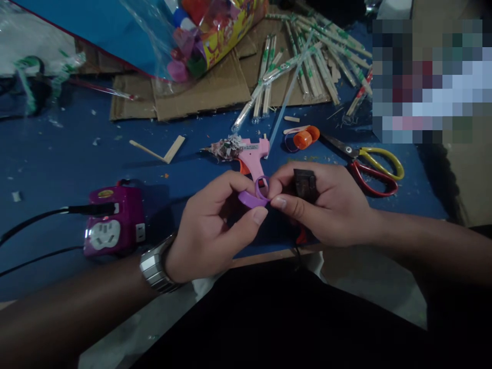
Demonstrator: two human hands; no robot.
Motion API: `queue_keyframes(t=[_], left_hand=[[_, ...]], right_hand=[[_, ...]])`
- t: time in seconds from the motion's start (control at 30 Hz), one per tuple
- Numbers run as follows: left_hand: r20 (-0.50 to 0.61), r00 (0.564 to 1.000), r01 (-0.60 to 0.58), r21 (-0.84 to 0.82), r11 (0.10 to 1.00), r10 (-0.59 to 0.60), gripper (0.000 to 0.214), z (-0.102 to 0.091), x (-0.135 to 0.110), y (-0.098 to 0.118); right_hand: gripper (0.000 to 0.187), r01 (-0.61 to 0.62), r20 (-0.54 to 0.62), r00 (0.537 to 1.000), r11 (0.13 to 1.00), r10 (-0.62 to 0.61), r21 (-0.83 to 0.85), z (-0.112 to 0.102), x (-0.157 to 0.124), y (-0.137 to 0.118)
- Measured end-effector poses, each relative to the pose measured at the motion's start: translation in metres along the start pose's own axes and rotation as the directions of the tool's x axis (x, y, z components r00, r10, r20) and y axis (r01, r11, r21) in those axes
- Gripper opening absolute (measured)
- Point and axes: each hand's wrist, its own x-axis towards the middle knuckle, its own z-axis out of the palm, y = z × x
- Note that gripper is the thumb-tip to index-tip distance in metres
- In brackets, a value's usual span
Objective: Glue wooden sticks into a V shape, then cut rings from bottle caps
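My left hand [209, 230] and my right hand [326, 205] meet over the near edge of the blue table [57, 164]. Both pinch a small purple ring-shaped piece [254, 196] between thumbs and fingers. In my right hand there is also a small dark block [305, 183], pressed against the fingers. A silver watch [156, 266] sits on my left wrist. Just behind the hands lies a pink glue gun [251, 151] with shredded scraps at its nozzle.
A purple power strip [113, 220] with black cables lies left. Yellow and red scissors [371, 164] rest at right, an orange cap [305, 138] nearby. Cardboard sheets [203, 92], several wrapped chopsticks [311, 61] and a bag of colourful caps [207, 36] lie farther back.
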Motion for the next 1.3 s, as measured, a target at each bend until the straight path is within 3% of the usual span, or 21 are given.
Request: queue_keyframes(t=[0.37, 0.63, 0.8, 0.97, 1.1, 1.3], left_hand=[[0.007, 1.0, 0.016, 0.006, 1.0, -0.016, 0.01, 0.0004, -0.0013, 0.0007], [0.006, 0.999, -0.04, 0.06, 0.997, 0.04, 0.012, -0.0009, 0.001, 0.0013], [0.0, 0.998, -0.064, 0.095, 0.993, 0.064, 0.013, -0.0018, 0.001, 0.0008], [0.017, 0.994, -0.109, 0.122, 0.987, 0.108, 0.016, -0.0026, 0.0022, -0.0007], [0.022, 0.995, -0.1, 0.124, 0.987, 0.098, 0.015, -0.002, 0.0032, 0.0007], [0.018, 0.993, -0.119, 0.141, 0.983, 0.118, 0.014, -0.0016, 0.004, -0.0004]], right_hand=[[0.011, 0.017, -0.007, 1.0, 1.0, -0.017, -0.011, 0.0038, 0.0006, -0.0013], [0.011, -0.002, -0.028, 1.0, 1.0, 0.002, -0.022, 0.0046, 0.0002, -0.0024], [0.013, -0.021, 0.016, 1.0, 1.0, 0.021, 0.005, 0.0041, 0.0006, -0.0024], [0.019, -0.126, 0.106, 0.988, 0.976, 0.109, 0.175, 0.0034, 0.0003, -0.0033], [0.024, -0.273, 0.196, 0.957, 0.895, 0.214, 0.354, 0.0047, -0.0006, -0.0019], [0.026, -0.331, 0.241, 0.938, 0.85, 0.249, 0.41, 0.0046, -0.0022, -0.003]])
